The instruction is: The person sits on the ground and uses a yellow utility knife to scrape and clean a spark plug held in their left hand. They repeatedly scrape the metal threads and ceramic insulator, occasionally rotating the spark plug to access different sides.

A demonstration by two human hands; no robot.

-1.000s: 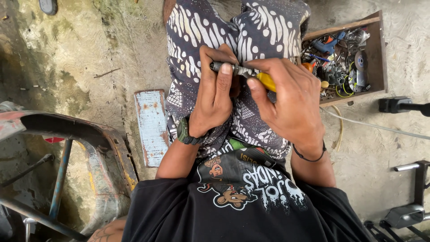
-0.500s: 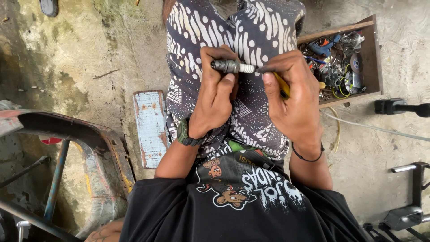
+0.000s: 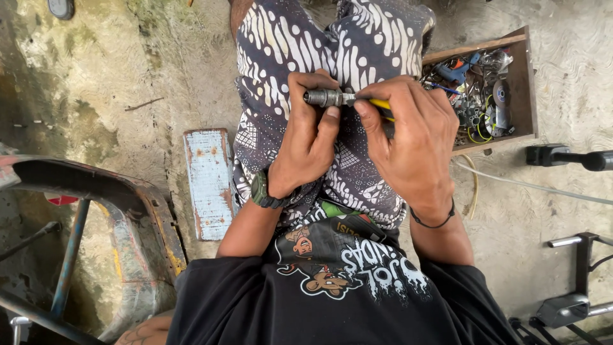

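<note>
Hands: two, both the person's own, meeting over the lap in front of the patterned trousers [image 3: 357, 38].
Left hand [image 3: 310, 144]: fingers curled shut around one small grey metal cylinder [image 3: 324, 97], thumb pressed up beside it; a dark wristwatch [image 3: 263, 191] sits on the wrist.
Right hand [image 3: 408, 137]: fingers closed on one yellow-handled tool [image 3: 381, 104], whose tip meets the right end of the metal cylinder; a thin black band [image 3: 434, 220] circles the wrist.
Metal cylinder: held level above the knees, between the two hands, its left end sticking out past the left fingers.
Wooden box [image 3: 520, 83]: one, open-topped, on the concrete floor [image 3: 128, 76] just beyond the right hand, crowded with small parts, wires and a round disc; how many pieces lie in it cannot be told.
Painted metal plate [image 3: 209, 182]: one, pale blue with rust spots, lying flat on the floor, touching or nearly touching the left thigh.
Rusty frame [image 3: 137, 211]: one, curved, filling the lower left edge, with one blue bar [image 3: 69, 255] under it.
Black handle [image 3: 565, 156]: one, at the right edge, with a pale cable [image 3: 530, 185] running past it.
Metal stand [image 3: 575, 281]: one, low at the right edge.
Open room: bare floor upper left; both sides of the lap are hemmed in by frame and box.
</note>
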